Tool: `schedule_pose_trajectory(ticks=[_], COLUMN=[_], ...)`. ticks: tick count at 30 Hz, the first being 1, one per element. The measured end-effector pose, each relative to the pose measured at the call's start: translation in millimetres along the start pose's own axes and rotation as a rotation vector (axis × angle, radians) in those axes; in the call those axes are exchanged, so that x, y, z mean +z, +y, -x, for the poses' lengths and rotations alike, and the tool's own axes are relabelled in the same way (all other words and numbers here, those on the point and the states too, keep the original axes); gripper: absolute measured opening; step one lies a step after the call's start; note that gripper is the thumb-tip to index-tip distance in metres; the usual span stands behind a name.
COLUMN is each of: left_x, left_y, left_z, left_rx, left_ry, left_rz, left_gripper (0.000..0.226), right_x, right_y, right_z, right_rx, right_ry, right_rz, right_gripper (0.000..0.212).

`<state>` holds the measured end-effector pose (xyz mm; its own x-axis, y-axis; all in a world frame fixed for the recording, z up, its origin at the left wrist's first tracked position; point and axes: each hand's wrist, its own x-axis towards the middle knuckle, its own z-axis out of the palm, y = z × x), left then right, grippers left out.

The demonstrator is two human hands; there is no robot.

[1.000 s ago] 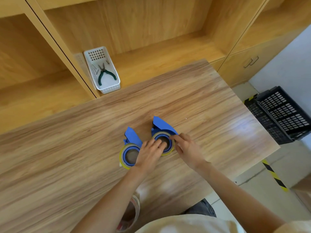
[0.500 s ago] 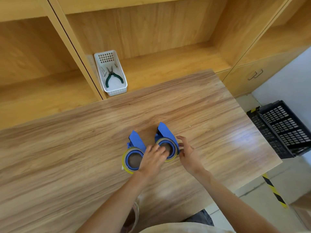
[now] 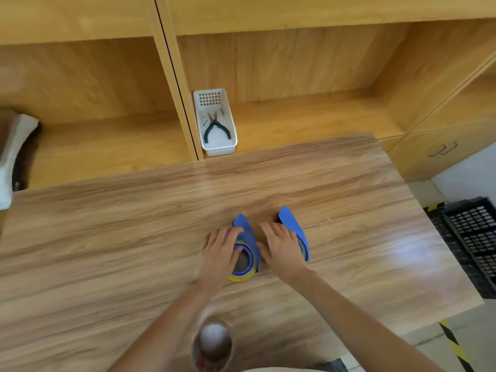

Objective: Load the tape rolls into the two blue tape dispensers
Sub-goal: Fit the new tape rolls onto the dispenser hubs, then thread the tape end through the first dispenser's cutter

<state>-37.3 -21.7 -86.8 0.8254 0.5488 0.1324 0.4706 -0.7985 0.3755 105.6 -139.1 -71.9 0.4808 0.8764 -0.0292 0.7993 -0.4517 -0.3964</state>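
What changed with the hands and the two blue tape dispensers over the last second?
The left hand shifted from the right blue plastic tape dispenser onto the left blue plastic tape dispenser. The right hand now covers the right one alone. Both dispensers remain side by side on the wooden table.

Left hand [image 3: 218, 252] curled downward, right hand [image 3: 281, 248] likewise, hands side by side

Both forearms are bare, with no sleeves showing. The left hand [image 3: 218, 255] and right hand [image 3: 281, 247] wear no gloves, rings or watch. Pale cloth shows at the frame's bottom edge.
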Motion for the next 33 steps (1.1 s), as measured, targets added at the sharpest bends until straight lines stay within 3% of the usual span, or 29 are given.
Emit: schedule_pose_trajectory(ticks=[4, 7, 12, 18, 22, 25, 29, 33], left_x=[-7, -4, 2, 6, -11, -38, -75, -100], left_y=[-30, -30, -21, -26, -35, -43, -50, -38], left_z=[12, 13, 13, 14, 5, -4, -14, -16], left_rx=[-0.227, -0.309, -0.345, -0.316, -0.378, -0.443, -0.381, -0.31], left_ry=[-0.182, -0.252, -0.246, -0.217, -0.109, -0.057, -0.349, -0.515], left_rz=[-0.062, -0.002, 0.042, 0.083, 0.486, 0.771, 1.127, 1.298], left_gripper=[0.051, 0.037, 0.027, 0.028, 0.043, 0.025, 0.03, 0.062], right_x=[19, 26, 31, 23, 10, -5, -29, -38], right_y=[-25, -32, -33, -35, -31, -28, -30, -35], right_z=[-22, -31, -37, -41, -45, -53, -62, -63], right_rx=[-0.02, 0.034, 0.102, 0.166, 0.226, 0.177, 0.047, 0.05], right_ry=[-0.226, -0.337, -0.392, -0.383, -0.293, -0.211, -0.119, -0.102], right_rz=[0.152, 0.227, 0.241, 0.129, -0.023, -0.267, -0.72, -0.833], right_gripper=[0.082, 0.096, 0.105, 0.1, 0.096, 0.086, 0.08, 0.083])
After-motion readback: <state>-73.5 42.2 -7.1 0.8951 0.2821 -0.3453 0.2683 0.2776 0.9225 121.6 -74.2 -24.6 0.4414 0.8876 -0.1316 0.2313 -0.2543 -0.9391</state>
